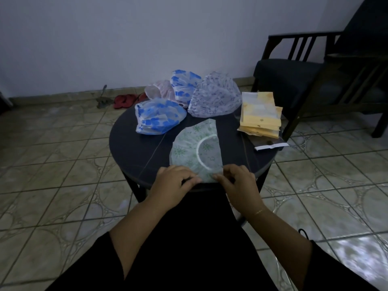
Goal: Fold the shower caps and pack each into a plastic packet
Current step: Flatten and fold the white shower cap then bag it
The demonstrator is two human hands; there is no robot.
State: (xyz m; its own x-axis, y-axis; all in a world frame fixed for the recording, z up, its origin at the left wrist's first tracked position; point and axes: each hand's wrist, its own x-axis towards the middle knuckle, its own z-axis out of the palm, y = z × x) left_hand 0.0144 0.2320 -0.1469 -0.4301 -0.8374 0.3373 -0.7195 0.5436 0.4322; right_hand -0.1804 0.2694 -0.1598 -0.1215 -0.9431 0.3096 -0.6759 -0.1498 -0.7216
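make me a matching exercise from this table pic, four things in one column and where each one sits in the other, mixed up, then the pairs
Things
1. green-patterned shower cap
2. stack of yellow packets
3. purple-patterned shower cap
4. pink shower cap

Places
A. right side of the round table
B. far edge, behind the blue-patterned caps
C. flat at the near edge, pinched by the left hand and right hand
D. far middle, just left of the packets

Pairs: 1-C, 2-A, 3-D, 4-B
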